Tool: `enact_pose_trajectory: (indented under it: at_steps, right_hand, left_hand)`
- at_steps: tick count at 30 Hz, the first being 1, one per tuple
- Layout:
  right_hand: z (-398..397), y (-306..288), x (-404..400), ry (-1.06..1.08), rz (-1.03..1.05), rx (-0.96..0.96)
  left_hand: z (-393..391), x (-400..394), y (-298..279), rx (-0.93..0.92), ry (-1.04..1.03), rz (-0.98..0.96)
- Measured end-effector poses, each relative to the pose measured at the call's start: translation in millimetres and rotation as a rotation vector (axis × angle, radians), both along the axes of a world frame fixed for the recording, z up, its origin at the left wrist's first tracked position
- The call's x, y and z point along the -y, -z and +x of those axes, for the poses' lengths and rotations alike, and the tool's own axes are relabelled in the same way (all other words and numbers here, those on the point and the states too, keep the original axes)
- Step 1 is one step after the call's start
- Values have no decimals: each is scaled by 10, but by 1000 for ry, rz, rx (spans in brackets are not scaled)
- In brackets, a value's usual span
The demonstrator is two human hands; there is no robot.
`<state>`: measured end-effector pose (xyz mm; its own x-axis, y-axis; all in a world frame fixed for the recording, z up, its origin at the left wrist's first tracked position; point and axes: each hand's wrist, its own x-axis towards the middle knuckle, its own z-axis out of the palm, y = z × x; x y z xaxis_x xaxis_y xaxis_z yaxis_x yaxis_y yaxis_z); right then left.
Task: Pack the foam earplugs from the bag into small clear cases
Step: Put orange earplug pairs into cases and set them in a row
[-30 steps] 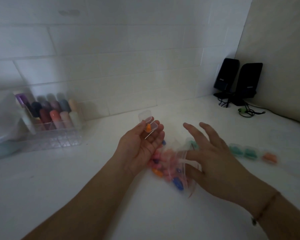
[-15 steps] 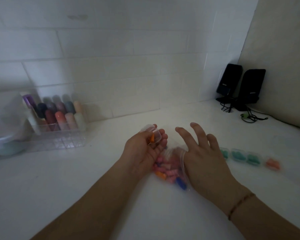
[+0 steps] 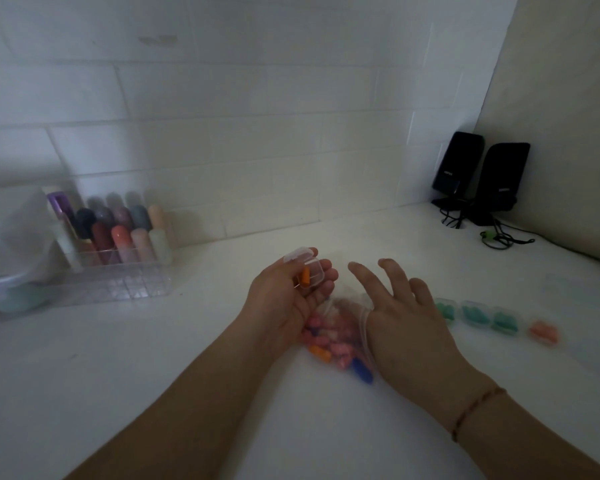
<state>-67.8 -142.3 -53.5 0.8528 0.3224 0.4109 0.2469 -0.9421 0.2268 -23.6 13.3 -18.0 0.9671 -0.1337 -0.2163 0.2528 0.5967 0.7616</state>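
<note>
Holding a small clear case (image 3: 307,271) in your left hand (image 3: 284,303), you keep it tilted above the counter (image 3: 153,358), with its lid open at the top and one orange earplug (image 3: 305,276) inside. The fingers of this hand are curled under the case and the thumb presses on its near side.

Just below both hands lies the clear bag (image 3: 338,336) on the counter, with pink, orange and blue foam earplugs in it; most of them look pink. Your right hand (image 3: 406,320) is over the right part of the bag, palm down, with the fingers (image 3: 364,284) spread and straight, grasping nothing. I cannot tell if the palm touches the bag. A thin bracelet (image 3: 475,410) is around the right wrist.

To the right of this hand, a row of filled cases stands on the counter: three teal cases (image 3: 475,315) and then one orange case (image 3: 543,331) at the end.

Further away, at the left near the tiled wall, a clear organizer (image 3: 118,271) holds colourful tubes standing upright. In the far right corner two black speakers (image 3: 482,174) stand with their cables on the counter.
</note>
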Motion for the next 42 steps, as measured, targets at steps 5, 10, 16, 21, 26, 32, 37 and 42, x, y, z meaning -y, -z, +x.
enact_pose_trajectory:
  at_steps: [5,10,16,21,26,32,37,42]
  right_hand:
    - [-21,-51,-12,-53,89,55]
    - [-54,-143,40,-77,158,49]
    - [-68,-152,207,-18,280,-52]
    - [-207,-278,358,-50,407,-189]
    - [-396,-675,597,-33,305,-479]
    - [-517,-979,947,-84,673,-326]
    - [-453,-823,447,-255,1035,-113]
    - [-439,-658,255,-251,990,-68]
  left_hand:
    - [0,-66,-15,36,13,-23]
    - [-18,-66,-18,25,18,-25]
    - [0,-107,-24,-74,66,-117]
    - [-44,-103,-54,-40,118,-159]
    - [-93,-76,-78,12,154,-173]
    - [-184,-48,-121,138,324,-129]
    - [-306,-20,-105,259,582,-22]
    - [-349,-11,-85,342,694,23]
